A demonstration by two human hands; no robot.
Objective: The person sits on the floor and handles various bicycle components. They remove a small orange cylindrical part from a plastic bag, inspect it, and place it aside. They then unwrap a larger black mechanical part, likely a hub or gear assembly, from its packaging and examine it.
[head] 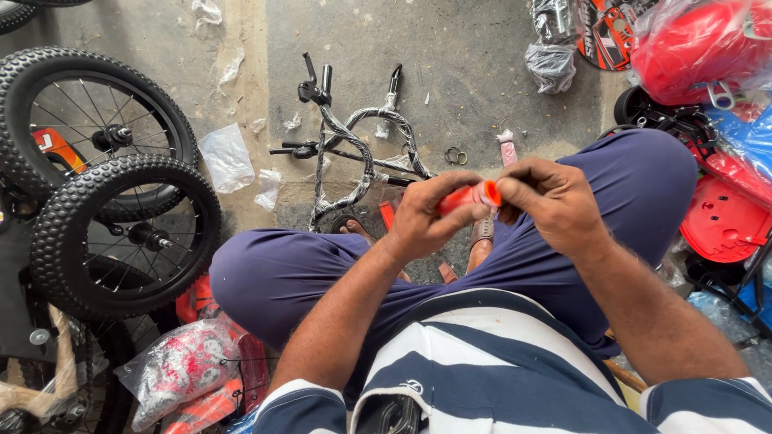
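hands meet at the centre of the frame, above the knees of the seated person. the left hand [422, 221] is wrapped around a small orange-red rubber-looking tube, the shape of a handlebar grip [469, 197], and clamps it firmly. the right hand [551, 205] pinches the open end of this grip with the fingertips, as if it works on the rim or on something thin there; what exactly is between the fingers i cannot tell.

as a judgement, the work looks to be at an early or middle point. the grip is in the hands and not on any bar. the bent metal handlebar wrapped in clear plastic film [366, 153] lies on the grey concrete floor [482, 64] in the upper middle of the frame, well apart from the hands, with its wrapping on and its black levers attached.

at the left of the frame are two small black bicycle wheels with knobby rubber tyres and thin steel spokes [121, 225], one overlapping the other, not mounted on a frame. at the upper right and right lie glossy red plastic parts in transparent bags [700, 44]. crumpled clear plastic bags [227, 155] lie on the floor near the wheels. the person wears dark blue trousers and a striped shirt, soft cloth.
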